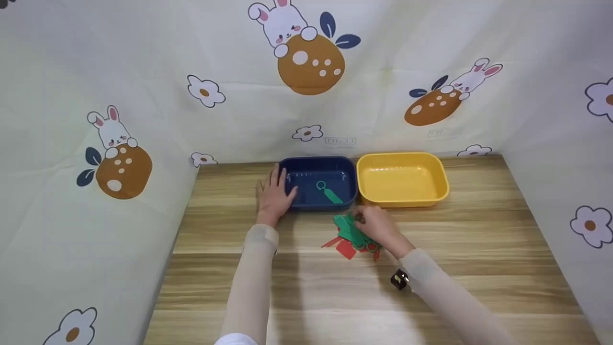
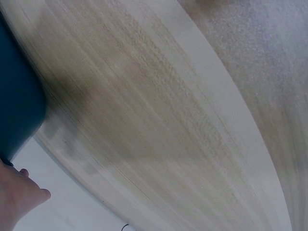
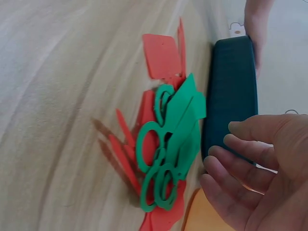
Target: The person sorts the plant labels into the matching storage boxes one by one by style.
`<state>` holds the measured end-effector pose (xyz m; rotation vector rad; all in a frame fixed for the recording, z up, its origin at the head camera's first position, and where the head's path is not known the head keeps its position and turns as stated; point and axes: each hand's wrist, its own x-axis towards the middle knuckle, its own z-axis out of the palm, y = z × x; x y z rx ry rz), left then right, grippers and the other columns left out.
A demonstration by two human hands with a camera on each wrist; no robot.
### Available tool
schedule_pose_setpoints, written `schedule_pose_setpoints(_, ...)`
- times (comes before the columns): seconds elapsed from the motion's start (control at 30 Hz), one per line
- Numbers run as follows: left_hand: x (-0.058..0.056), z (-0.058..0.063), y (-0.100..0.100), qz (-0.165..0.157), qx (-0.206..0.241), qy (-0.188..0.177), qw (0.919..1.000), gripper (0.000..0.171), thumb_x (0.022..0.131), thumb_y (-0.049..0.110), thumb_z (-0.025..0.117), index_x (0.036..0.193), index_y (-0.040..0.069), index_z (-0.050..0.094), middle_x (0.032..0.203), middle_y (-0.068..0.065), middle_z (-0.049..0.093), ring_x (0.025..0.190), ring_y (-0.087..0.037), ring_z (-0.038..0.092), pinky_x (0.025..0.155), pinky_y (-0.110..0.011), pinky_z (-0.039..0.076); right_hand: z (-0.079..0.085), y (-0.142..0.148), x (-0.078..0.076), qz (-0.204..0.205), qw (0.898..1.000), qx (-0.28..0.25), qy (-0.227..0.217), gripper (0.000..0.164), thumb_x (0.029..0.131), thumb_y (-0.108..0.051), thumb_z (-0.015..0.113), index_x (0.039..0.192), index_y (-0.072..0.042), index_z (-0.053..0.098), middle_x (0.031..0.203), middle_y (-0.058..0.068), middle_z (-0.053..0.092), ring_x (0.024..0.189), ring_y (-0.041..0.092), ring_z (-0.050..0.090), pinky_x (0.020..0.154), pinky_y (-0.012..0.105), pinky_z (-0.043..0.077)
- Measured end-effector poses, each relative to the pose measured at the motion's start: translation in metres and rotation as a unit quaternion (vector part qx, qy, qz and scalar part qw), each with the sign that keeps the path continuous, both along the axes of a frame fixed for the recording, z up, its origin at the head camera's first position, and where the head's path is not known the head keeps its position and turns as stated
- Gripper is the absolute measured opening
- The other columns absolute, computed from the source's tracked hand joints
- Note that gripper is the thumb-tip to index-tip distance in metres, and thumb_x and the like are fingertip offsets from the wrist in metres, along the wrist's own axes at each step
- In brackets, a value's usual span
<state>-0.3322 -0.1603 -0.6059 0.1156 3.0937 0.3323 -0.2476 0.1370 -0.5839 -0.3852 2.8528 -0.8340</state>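
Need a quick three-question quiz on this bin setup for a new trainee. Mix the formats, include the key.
1. Multiple choice: what colour is the flat ringed piece inside the dark blue glossy rectangular bin?
A) red
B) green
C) yellow

2. True or false: in the head view, the yellow glossy rectangular bin stands to the right of the dark blue one.

3. Fill in: the person's hand nearest the loose pile of flat red and green pieces is the ____ one.

Key:
1. B, green.
2. True.
3. Right; the right hand is beside the pile.
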Motion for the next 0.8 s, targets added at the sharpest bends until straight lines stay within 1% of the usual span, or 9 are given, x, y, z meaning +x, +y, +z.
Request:
schedule_pose_setpoints(0.13, 0.0, 0.0, 0.0, 0.003, -0.001, -0.005, 1.0, 0.074, 0.1, 0.056, 0.038, 0.16, 0.018, 0.02, 0.17, -0.006, 0.008, 0.154, -0.032, 0.021, 0.123, -0.061, 0.016, -0.005, 0.0, 0.001, 0.009, 0.999, 0.023, 0.022, 0.02, 0.085, -0.011, 0.073, 0.104, -0.006, 0.075, 0.103, 0.01, 0.075, 0.095, 0.03, 0.071, 0.082, 0.047, 0.057)
schedule_pose_setpoints(0.27, 0.0, 0.0, 0.0, 0.003, 0.004, -0.013, 0.9999, 0.074, 0.1, 0.056, 0.038, 0.161, 0.017, 0.02, 0.17, -0.006, 0.007, 0.154, -0.033, 0.021, 0.123, -0.061, 0.014, -0.011, -0.001, 0.002, 0.01, 0.998, 0.053, 0.045, 0.023, 0.084, -0.012, 0.074, 0.106, -0.006, 0.074, 0.106, 0.012, 0.073, 0.096, 0.033, 0.069, 0.083, 0.05, 0.056)
schedule_pose_setpoints(0.37, 0.0, 0.002, 0.001, 0.003, 0.007, -0.016, 0.9998, 0.074, 0.1, 0.056, 0.039, 0.161, 0.017, 0.02, 0.17, -0.006, 0.007, 0.154, -0.033, 0.021, 0.123, -0.061, 0.013, -0.014, -0.002, 0.002, 0.007, 0.995, 0.082, 0.059, 0.025, 0.084, -0.013, 0.074, 0.108, -0.004, 0.074, 0.106, 0.014, 0.07, 0.094, 0.034, 0.068, 0.082, 0.05, 0.056)
schedule_pose_setpoints(0.5, 0.002, 0.004, 0.002, 0.003, 0.004, -0.013, 0.9999, 0.073, 0.1, 0.056, 0.038, 0.16, 0.018, 0.02, 0.17, -0.005, 0.007, 0.154, -0.032, 0.022, 0.124, -0.059, 0.013, -0.017, -0.004, 0.004, 0.009, 0.99, 0.117, 0.074, 0.025, 0.084, -0.014, 0.075, 0.105, 0.001, 0.073, 0.103, 0.016, 0.067, 0.089, 0.035, 0.067, 0.079, 0.05, 0.057)
schedule_pose_setpoints(0.63, 0.002, 0.005, 0.002, 0.002, 0.003, -0.012, 0.9999, 0.073, 0.1, 0.057, 0.038, 0.16, 0.018, 0.021, 0.17, -0.005, 0.007, 0.155, -0.03, 0.019, 0.124, -0.059, 0.014, -0.02, -0.006, 0.004, 0.009, 0.987, 0.13, 0.092, 0.027, 0.082, -0.015, 0.076, 0.103, 0.002, 0.073, 0.099, 0.017, 0.066, 0.086, 0.035, 0.066, 0.075, 0.05, 0.057)
schedule_pose_setpoints(0.8, 0.001, 0.003, 0.001, 0.004, 0.004, -0.012, 0.9999, 0.073, 0.1, 0.056, 0.039, 0.16, 0.017, 0.022, 0.17, -0.006, 0.008, 0.154, -0.032, 0.021, 0.123, -0.06, 0.014, -0.02, -0.01, 0.004, 0.006, 0.986, 0.14, 0.09, 0.026, 0.083, -0.015, 0.076, 0.105, 0.0, 0.074, 0.095, 0.015, 0.064, 0.084, 0.033, 0.065, 0.072, 0.049, 0.057)
